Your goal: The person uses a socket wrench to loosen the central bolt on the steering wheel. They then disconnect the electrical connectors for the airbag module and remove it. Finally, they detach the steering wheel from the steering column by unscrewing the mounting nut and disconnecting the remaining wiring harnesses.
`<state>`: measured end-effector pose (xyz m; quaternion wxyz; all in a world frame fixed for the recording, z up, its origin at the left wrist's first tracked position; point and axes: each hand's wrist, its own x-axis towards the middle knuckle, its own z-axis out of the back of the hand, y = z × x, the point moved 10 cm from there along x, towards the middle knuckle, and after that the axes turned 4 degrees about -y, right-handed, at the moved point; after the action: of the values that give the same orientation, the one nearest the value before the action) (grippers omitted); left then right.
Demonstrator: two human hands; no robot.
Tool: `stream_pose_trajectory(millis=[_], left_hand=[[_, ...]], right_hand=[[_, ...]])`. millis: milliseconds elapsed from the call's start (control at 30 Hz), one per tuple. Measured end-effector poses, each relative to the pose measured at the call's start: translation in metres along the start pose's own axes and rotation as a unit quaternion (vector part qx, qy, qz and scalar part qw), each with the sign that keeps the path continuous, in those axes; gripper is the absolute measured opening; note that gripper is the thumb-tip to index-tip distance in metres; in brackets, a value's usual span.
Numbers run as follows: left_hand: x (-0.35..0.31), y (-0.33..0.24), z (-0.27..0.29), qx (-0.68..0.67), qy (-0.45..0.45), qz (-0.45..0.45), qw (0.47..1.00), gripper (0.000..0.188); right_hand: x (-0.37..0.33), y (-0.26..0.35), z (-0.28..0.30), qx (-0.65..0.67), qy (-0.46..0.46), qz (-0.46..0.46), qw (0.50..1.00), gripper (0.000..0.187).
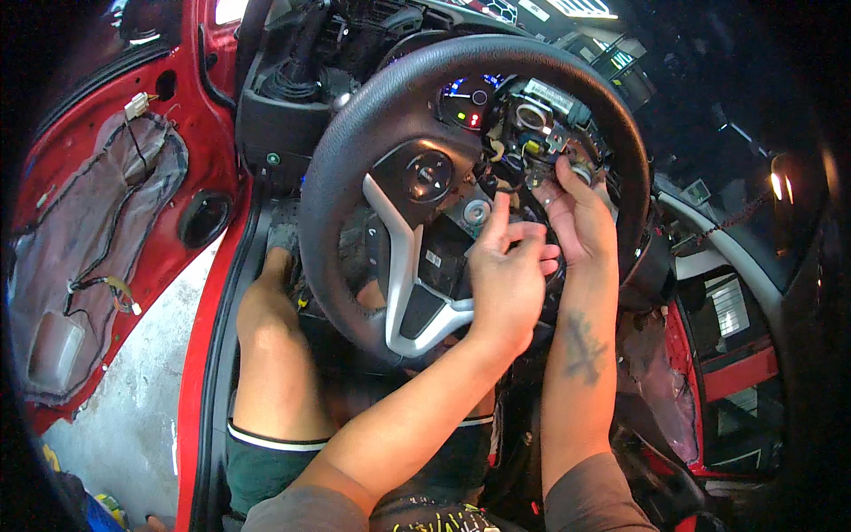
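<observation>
A black steering wheel (355,133) with silver spokes has its centre cover off, so the open hub (532,133) shows wires, connectors and metal brackets. My right hand (581,222) reaches up into the hub, its fingertips pinching a small silver part (581,171). My left hand (507,279) is just left of it and against it. Its thumb points up toward the hub and its fingers are curled together. Whether it holds anything is hidden. A round button pad (429,175) sits on the left spoke.
The open red door (191,124) at left has its trim off, showing grey sheeting and loose wiring (115,288). Concrete floor (124,399) lies below it. My bare knee (266,310) is under the wheel. Lit gauges (467,99) show behind the rim. The centre console (731,310) is at right.
</observation>
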<state>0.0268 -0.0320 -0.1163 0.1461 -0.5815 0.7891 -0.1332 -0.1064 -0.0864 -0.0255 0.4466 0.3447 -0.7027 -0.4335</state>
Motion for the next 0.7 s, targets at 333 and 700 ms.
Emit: stream_pose_trajectory(millis=[333, 700], left_hand=[[-0.002, 0.006, -0.002, -0.036, 0.004, -0.015, 0.999, 0.081], [0.007, -0.007, 0.016, -0.090, 0.176, 0.015, 0.980, 0.099]], right_hand=[[0.004, 0.006, 0.002, -0.049, 0.032, 0.013, 0.998, 0.034], [0.012, -0.002, 0.001, -0.033, 0.032, -0.008, 0.999, 0.039]])
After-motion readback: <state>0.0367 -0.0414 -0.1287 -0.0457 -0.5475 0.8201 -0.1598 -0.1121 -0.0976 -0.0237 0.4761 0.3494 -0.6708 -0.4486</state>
